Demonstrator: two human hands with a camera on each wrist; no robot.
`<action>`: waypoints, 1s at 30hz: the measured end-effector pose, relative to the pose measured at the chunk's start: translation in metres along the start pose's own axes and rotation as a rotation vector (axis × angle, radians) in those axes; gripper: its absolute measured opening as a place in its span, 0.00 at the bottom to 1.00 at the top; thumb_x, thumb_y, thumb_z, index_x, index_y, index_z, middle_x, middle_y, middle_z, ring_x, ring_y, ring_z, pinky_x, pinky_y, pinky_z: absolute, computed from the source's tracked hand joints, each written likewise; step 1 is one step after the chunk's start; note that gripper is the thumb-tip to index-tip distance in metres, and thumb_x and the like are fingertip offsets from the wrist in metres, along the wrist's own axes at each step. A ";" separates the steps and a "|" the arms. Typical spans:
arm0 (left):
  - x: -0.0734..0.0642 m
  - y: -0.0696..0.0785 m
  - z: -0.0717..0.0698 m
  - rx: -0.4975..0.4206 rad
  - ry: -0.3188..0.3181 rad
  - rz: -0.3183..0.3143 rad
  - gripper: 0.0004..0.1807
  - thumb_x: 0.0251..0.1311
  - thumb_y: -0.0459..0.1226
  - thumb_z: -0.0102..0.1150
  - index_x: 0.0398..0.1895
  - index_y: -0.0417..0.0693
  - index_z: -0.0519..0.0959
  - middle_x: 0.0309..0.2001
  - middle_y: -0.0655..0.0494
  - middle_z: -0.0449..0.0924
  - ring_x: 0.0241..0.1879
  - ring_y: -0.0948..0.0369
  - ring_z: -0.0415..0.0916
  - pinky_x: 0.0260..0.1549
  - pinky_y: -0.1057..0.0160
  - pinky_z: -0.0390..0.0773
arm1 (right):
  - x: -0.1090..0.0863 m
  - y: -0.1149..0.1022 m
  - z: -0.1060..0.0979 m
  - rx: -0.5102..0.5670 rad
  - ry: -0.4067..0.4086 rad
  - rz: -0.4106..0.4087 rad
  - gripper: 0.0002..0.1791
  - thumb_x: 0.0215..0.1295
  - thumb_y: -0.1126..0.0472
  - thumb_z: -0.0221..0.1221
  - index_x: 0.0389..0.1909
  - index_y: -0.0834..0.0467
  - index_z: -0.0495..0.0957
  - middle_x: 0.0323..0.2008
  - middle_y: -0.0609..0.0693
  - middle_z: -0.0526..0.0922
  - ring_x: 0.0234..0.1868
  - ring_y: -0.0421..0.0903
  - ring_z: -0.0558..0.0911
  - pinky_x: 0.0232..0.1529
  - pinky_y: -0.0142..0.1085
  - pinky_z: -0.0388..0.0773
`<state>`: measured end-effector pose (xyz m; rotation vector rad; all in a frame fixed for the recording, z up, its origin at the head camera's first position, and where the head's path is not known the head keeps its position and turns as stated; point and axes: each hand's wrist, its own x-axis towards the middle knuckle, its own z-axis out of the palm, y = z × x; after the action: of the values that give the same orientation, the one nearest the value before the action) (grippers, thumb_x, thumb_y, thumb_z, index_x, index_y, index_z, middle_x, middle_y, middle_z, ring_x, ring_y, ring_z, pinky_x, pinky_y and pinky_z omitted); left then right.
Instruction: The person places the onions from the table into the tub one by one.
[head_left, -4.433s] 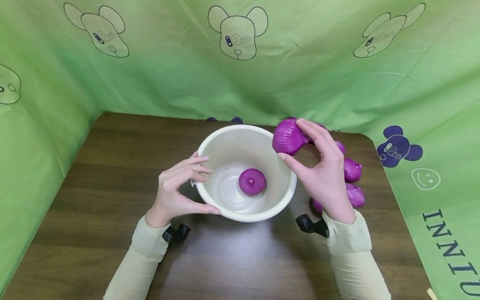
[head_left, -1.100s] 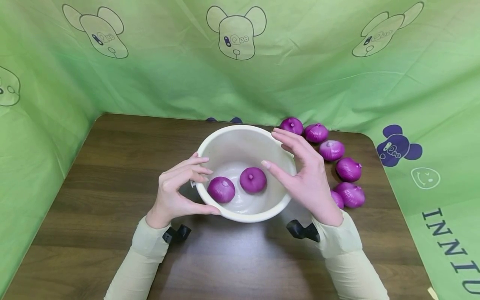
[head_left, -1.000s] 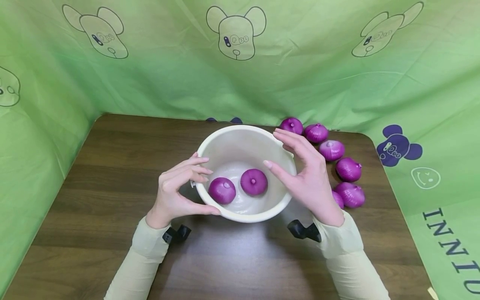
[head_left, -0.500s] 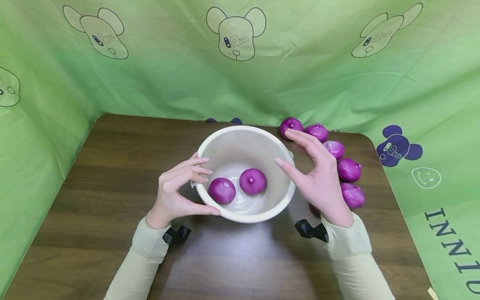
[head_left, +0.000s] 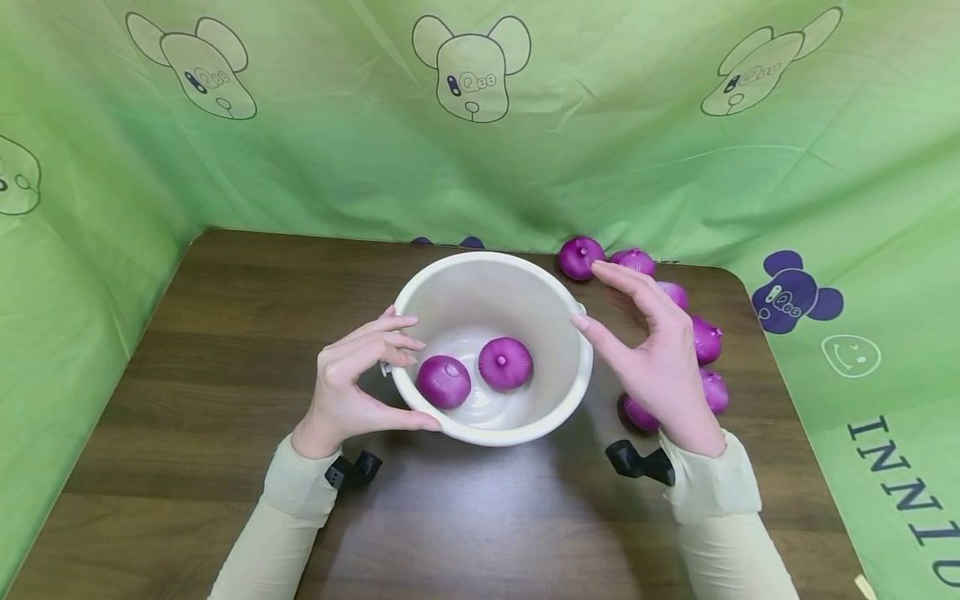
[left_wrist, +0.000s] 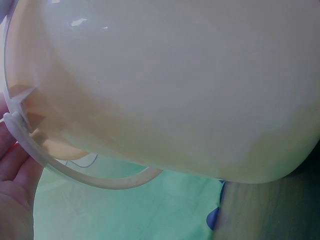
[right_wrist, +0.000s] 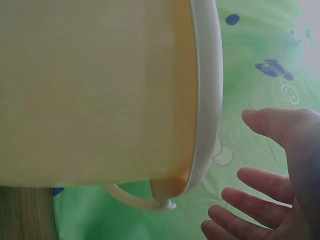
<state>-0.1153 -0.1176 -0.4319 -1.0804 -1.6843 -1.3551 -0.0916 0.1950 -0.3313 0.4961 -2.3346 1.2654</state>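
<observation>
A white bucket [head_left: 480,292] stands on the table with two purple onions inside, one onion [head_left: 444,382] at the left and another onion [head_left: 506,363] nearer the middle. My left hand [head_left: 352,383] holds the bucket's left rim, fingertips over the edge and thumb along the front. My right hand [head_left: 663,367] is empty beside the right rim, thumb and fingers spread apart; the right wrist view shows its fingers [right_wrist: 255,205] off the bucket wall [right_wrist: 100,95]. Several more onions lie right of the bucket, among them a back onion [head_left: 581,257], some partly hidden by this hand.
The bucket's handle [left_wrist: 110,182] hangs on the far side. A brown wooden table [head_left: 247,333] lies under everything, with a green printed cloth [head_left: 322,175] rising behind it and at both sides. A front onion [head_left: 640,414] sits near my right wrist.
An onion that my right hand held over the bucket's right rim now lies inside at the left. The empty right hand has since drawn back rightward. My left hand stays on the rim.
</observation>
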 end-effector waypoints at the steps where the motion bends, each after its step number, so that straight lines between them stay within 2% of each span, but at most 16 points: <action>1: 0.000 0.000 0.000 0.000 0.000 0.001 0.33 0.34 0.57 0.86 0.29 0.38 0.82 0.36 0.43 0.87 0.47 0.42 0.83 0.60 0.38 0.75 | -0.001 0.001 -0.001 0.010 -0.002 0.012 0.30 0.57 0.75 0.71 0.63 0.61 0.79 0.61 0.57 0.80 0.64 0.46 0.76 0.66 0.34 0.71; 10: -0.001 0.000 0.001 -0.001 -0.001 0.003 0.33 0.34 0.57 0.86 0.29 0.38 0.82 0.36 0.43 0.87 0.48 0.42 0.83 0.61 0.38 0.75 | -0.006 0.005 -0.010 -0.018 0.004 0.106 0.29 0.60 0.72 0.70 0.63 0.61 0.79 0.62 0.55 0.79 0.62 0.43 0.76 0.60 0.27 0.75; 16: -0.001 0.000 0.000 0.003 0.002 0.008 0.33 0.35 0.57 0.85 0.29 0.38 0.82 0.36 0.43 0.87 0.48 0.42 0.83 0.61 0.39 0.75 | -0.009 0.010 -0.016 -0.028 0.014 0.094 0.28 0.61 0.74 0.69 0.63 0.63 0.78 0.62 0.55 0.79 0.62 0.43 0.77 0.62 0.30 0.75; 23: -0.002 -0.001 0.001 0.003 0.002 0.012 0.34 0.35 0.57 0.85 0.29 0.38 0.81 0.37 0.42 0.87 0.48 0.42 0.83 0.60 0.38 0.75 | -0.012 0.014 -0.026 -0.129 0.038 0.137 0.28 0.62 0.69 0.71 0.64 0.54 0.79 0.61 0.51 0.80 0.54 0.32 0.79 0.52 0.23 0.74; 30: -0.002 -0.001 0.000 0.004 -0.002 0.001 0.34 0.35 0.57 0.85 0.28 0.37 0.81 0.37 0.43 0.87 0.49 0.43 0.83 0.61 0.38 0.75 | -0.011 0.024 -0.036 -0.160 0.060 0.124 0.29 0.60 0.70 0.71 0.64 0.54 0.80 0.60 0.52 0.81 0.54 0.32 0.79 0.59 0.26 0.74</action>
<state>-0.1149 -0.1177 -0.4344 -1.0801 -1.6867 -1.3502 -0.0871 0.2394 -0.3366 0.2614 -2.4225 1.1189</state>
